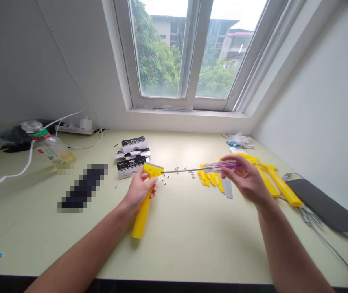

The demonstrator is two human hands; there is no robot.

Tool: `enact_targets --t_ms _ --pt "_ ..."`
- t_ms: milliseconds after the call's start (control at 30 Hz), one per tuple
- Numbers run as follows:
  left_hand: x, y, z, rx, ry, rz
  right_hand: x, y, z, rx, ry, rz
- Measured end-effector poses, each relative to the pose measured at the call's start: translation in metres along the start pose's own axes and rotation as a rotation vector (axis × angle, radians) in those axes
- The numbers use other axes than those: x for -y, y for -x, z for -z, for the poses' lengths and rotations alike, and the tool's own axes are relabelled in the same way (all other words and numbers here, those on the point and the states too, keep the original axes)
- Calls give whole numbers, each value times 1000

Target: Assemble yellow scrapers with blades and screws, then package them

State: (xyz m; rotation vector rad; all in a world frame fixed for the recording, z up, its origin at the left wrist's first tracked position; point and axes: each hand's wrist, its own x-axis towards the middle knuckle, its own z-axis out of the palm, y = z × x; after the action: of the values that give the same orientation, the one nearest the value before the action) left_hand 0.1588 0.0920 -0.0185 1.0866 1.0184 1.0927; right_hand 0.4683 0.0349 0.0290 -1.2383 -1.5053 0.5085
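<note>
Across the lower frame, on the pale table [174,252], our left fingers [145,184] close around a yellow scraper [142,211] left of centre; right of centre, our right fingers [233,167] pinch a screwdriver [219,166], its tip at the scraper's head.

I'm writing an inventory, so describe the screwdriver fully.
The screwdriver has a clear, purplish, plastic-looking handle and a thin metal shaft. The right hand grips the handle. It lies nearly level above the table, its tip at the head of the yellow scraper in the left hand.
</note>
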Motion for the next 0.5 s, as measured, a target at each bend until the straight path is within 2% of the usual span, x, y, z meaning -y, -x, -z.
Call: enact_targets --t_ms 100,167,233,333,433,500 --pt "-5 -1 3 -64 36 -57 -5 0 14 -171 -138 23" --pt "-10 -1 6 -87 78 -76 -6 3 20 -161 -153 -32" --pt "-15 0 8 -72 135 -72 -5 11 18 -50 -105 -105" --pt "-22 3 10 -26 285 -16 -6 33 3 151 -16 -151" --pt "-27 6 7 -30 410 51 -13 57 -11 276 145 -108" --pt "-27 7 5 -47 405 63 -19 67 -16 370 286 -61"
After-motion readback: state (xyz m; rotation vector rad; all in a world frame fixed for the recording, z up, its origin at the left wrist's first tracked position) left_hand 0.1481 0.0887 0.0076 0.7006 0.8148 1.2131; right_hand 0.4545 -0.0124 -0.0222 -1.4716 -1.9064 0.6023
